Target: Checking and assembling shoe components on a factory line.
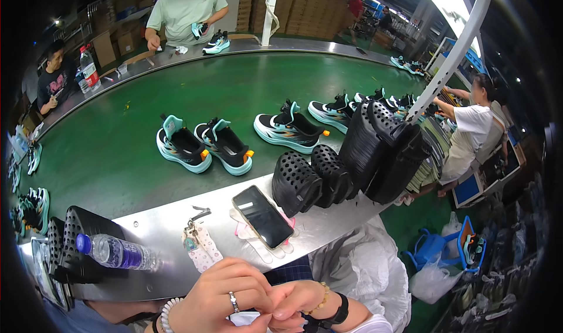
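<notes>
My left hand [220, 295], with a silver ring and a pale coiled wristband, is bent closed at the front of the metal ledge. Its fingertips meet those of my right hand [298, 296], which wears a beaded bracelet and a dark watch strap. Whatever sits between the pinched fingers is hidden. A bit of white [243, 318] shows below them; I cannot tell if it is cloth or something held. Just beyond the hands, a patterned pouch [202, 248] with a key clip and a black-screened phone [263, 217] lie on the metal ledge [170, 220].
A water bottle [120, 252] lies on its side at left. Black perforated shoe-shaped forms [296, 182] stand along the ledge. Black-and-mint sneakers [183, 146] sit on the green conveyor belt [117, 151]. A co-worker [189, 16] opposite holds a shoe. A blue basket [437, 248] stands at right.
</notes>
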